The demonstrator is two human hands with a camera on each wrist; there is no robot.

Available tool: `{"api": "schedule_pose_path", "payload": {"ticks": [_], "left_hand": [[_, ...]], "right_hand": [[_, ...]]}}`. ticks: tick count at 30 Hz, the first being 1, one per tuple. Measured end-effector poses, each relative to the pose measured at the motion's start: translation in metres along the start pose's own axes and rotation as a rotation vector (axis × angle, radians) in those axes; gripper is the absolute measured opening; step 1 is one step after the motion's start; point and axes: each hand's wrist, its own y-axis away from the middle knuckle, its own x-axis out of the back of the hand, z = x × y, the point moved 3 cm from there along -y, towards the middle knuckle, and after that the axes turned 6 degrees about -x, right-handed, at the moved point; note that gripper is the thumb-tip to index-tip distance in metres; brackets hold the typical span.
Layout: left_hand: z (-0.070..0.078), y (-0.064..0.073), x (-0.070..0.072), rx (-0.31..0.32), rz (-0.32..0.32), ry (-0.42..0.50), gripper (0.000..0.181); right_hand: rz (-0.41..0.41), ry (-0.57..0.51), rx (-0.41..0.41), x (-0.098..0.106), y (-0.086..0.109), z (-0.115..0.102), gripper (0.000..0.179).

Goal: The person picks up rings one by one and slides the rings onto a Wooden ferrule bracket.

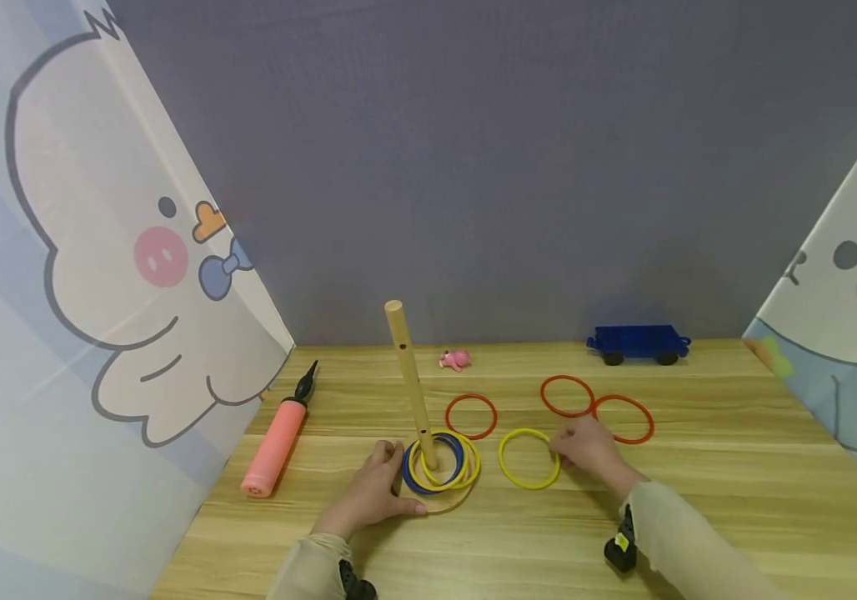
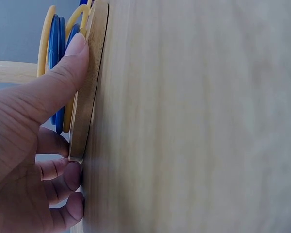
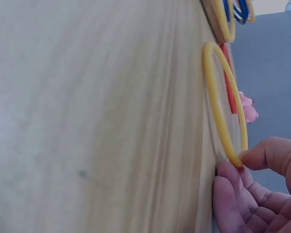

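Note:
A wooden peg stand has an upright wooden peg (image 1: 408, 367) on a round wooden base (image 1: 447, 503). Several blue and yellow rings (image 1: 478, 462) lie stacked around the peg's foot. My left hand (image 1: 370, 493) grips the base at its left and near edge; in the left wrist view the thumb (image 2: 63, 77) lies along the rim and the other fingers bend at its far end. To the right of the stand, my right hand (image 1: 592, 452) pinches a loose yellow ring (image 1: 532, 487) by its right edge. The right wrist view shows that yellow ring (image 3: 216, 102) tilted, its held edge between thumb and fingers.
Three red rings lie behind: one red ring (image 1: 471, 396) near the stand, two others (image 1: 566, 377) beyond my right hand. A pink toy animal (image 1: 455, 360) and blue toy wagon (image 1: 638, 342) sit by the back wall. At left lies a pink hand pump (image 1: 276, 447).

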Motion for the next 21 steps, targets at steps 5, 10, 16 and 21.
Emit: {"api": "schedule_pose_path", "payload": {"ticks": [5, 10, 16, 21], "left_hand": [[0.001, 0.001, 0.000, 0.006, -0.003, 0.000, 0.113], [0.001, 0.002, 0.000, 0.012, -0.007, 0.002, 0.113], [0.001, 0.001, 0.000, 0.010, -0.003, -0.002, 0.113], [0.000, 0.001, -0.001, 0.006, -0.002, -0.008, 0.113]], "right_hand": [[-0.060, -0.143, -0.039, 0.000, 0.006, 0.002, 0.017], [-0.144, -0.289, -0.073, -0.001, 0.014, 0.003, 0.007], [-0.190, -0.372, -0.060, 0.004, 0.022, 0.001, 0.016], [-0.228, -0.415, -0.036, 0.010, 0.027, -0.005, 0.021]]}}
